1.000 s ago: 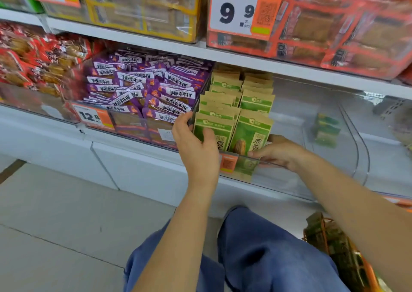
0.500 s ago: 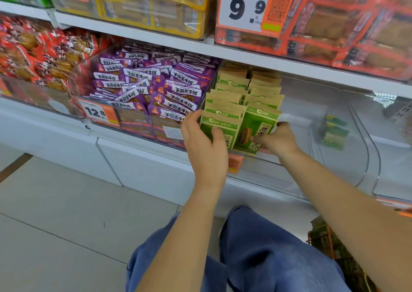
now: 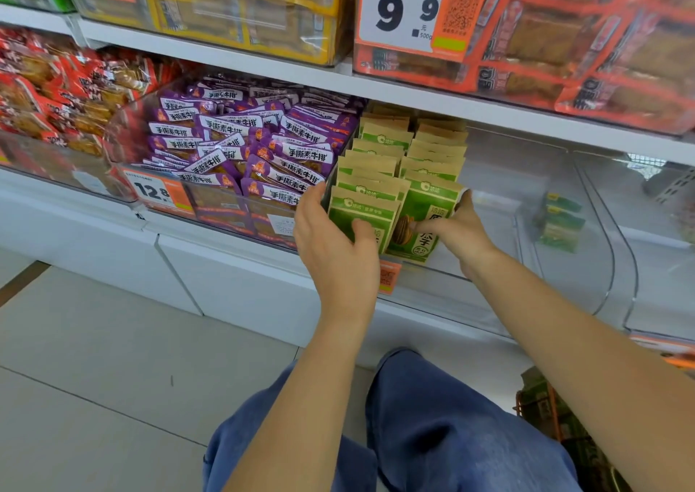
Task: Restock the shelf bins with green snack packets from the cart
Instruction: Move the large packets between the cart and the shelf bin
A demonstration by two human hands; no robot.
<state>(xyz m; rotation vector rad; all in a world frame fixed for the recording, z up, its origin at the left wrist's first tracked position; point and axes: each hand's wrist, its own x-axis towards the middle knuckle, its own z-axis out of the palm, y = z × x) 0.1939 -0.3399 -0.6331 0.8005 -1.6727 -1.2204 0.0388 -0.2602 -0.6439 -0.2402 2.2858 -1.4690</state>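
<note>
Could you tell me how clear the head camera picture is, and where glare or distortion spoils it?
Head view: green packets and both hands sharp; clear bin wall carries pale glare, blurring the small green packs behind it; wide lens bends the shelf edge.

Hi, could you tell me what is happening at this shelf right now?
A person is stocking green snack packets into a clear shelf bin. The left hand steadies the front packet of the left row, thumb on its face. The right hand pinches the front packet of the right row. Purple packets fill the neighbouring bin.
</note>
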